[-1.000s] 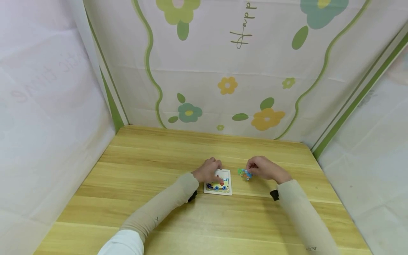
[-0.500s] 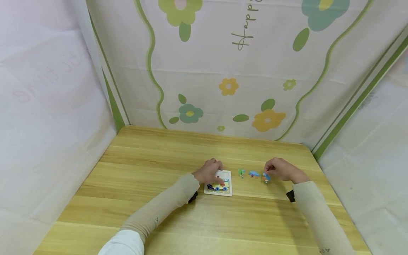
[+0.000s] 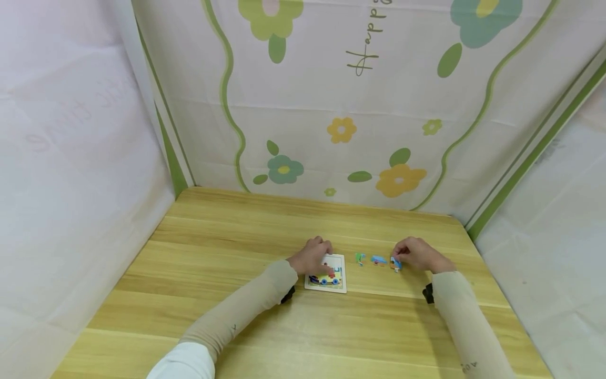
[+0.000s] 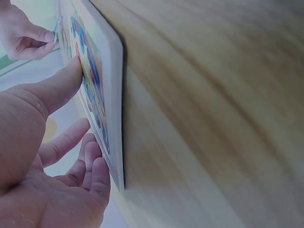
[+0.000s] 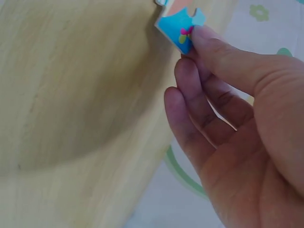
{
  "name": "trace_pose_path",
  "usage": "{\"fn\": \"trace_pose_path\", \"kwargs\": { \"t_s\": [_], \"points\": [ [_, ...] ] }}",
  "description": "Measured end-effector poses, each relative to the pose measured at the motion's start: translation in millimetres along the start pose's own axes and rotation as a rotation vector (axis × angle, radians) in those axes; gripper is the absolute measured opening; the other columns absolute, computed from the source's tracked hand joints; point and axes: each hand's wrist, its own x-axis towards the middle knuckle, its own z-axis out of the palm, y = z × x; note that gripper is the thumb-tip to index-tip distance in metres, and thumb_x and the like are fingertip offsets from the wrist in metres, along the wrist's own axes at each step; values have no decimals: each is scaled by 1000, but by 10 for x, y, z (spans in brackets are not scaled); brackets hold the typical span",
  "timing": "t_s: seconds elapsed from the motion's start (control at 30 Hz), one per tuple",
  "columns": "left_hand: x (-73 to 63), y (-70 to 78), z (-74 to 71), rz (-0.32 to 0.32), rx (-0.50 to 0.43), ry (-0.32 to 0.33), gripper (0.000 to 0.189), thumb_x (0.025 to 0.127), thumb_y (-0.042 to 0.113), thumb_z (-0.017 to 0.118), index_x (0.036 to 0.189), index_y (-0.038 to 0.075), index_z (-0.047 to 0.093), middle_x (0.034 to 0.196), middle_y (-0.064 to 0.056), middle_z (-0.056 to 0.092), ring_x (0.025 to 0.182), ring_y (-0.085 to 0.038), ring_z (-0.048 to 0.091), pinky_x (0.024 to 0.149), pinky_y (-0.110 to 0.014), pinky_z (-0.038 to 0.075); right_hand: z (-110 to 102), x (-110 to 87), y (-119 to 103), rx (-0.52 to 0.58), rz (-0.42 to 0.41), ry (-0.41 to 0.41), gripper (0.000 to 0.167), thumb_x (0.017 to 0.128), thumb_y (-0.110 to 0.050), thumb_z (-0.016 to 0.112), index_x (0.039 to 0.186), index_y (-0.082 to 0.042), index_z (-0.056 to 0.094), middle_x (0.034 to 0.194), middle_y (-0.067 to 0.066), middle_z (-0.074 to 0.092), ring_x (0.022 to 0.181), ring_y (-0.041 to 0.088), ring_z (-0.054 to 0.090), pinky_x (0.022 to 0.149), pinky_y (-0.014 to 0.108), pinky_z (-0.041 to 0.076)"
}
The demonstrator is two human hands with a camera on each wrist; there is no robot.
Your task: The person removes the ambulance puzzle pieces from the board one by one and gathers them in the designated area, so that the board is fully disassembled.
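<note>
My left hand [image 3: 310,256] rests on a small square jigsaw puzzle board [image 3: 344,279] with a white frame and a yellow vehicle picture. In the left wrist view its thumb presses on the picture, while the other fingers lie loosely bent along the board's edge. My right hand [image 3: 416,252] pinches a blue puzzle piece [image 5: 175,26] between thumb and index finger, to the right of the board. That piece carries a small pink and yellow-green figure. Between board and right hand lie a green piece [image 3: 360,258] and a blue-topped piece [image 3: 379,260].
The wooden table [image 3: 236,226] bears the puzzle. Printed fabric walls [image 3: 307,105] enclose its back and both sides. A dark wrist device [image 3: 428,293] shows under the right sleeve, and another [image 3: 288,295] under the left.
My right hand has moved right from near the board, and the pieces that were close together now lie spread in a row. In the last half second it barely moved. The left hand stays put.
</note>
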Motion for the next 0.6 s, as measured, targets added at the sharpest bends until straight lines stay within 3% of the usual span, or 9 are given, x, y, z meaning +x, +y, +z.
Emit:
{"fn": "trace_pose_path", "kwargs": {
  "t_s": [0.37, 0.6],
  "points": [
    [8, 9, -3, -4, -1, 4, 49, 96, 34, 81, 132, 8, 61, 127, -8, 54, 115, -22, 47, 100, -35, 48, 17, 43, 65, -20, -17, 28, 12, 99, -2, 70, 98, -8, 81, 99, 5, 80, 90, 14, 68, 79, 36, 58],
    [-10, 11, 6, -6, 16, 7, 50, 95, 34, 81, 133, 7, 62, 127, -8, 55, 115, -22, 49, 100, -34, 49, 44, 65, 75, -31, -13, 34, 11, 99, -4, 71, 100, -9, 81, 100, 5, 80, 93, 18, 71, 84, 42, 60]
  ]
}}
